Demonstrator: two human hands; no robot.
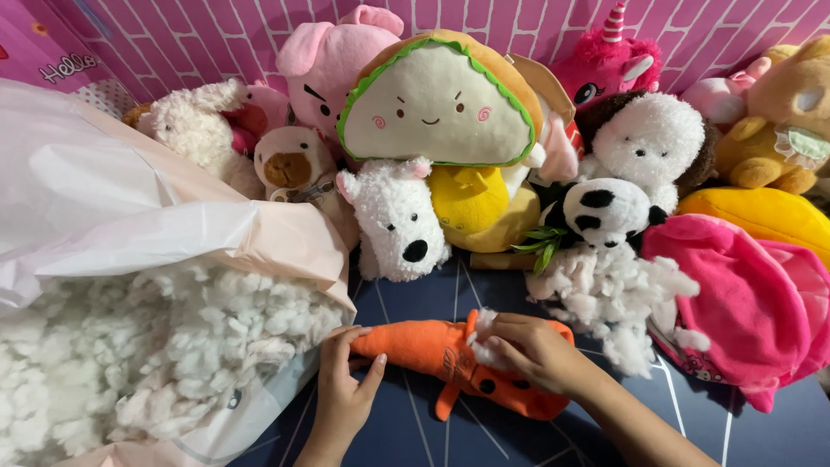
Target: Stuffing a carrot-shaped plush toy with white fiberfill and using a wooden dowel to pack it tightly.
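Head view: an orange plush (450,359) lies on its side across the dark tabletop (415,428), low in the middle of the frame, its narrow end pointing left. The left hand (344,380) rests at that narrow end, fingers curled loosely around the tip with the thumb underneath, holding it lightly. The right hand (536,353) lies over the wider part of the plush, fingertips pinched shut on a small tuft of white stuffing (484,342) at an opening in the orange fabric.

To the left, touching the left hand's fingers, a large pale bag (130,225) sags open and shows a heap of loose white filling (147,346). Just right of the right hand a second clump of filling (605,294) sits on the tabletop, against a bright pink plush (743,303).

Behind the orange plush a row of soft toys leans on a pink brick-pattern wall (216,35): a white dog (398,216), a sandwich-shaped cushion (441,99) with a face, a yellow toy (471,199) under it, a pink pig (328,56), a cream lamb (194,125), a small panda (605,212), a fluffy white toy (648,138), a pink unicorn (605,65) and a tan bear (782,112) at the far right.
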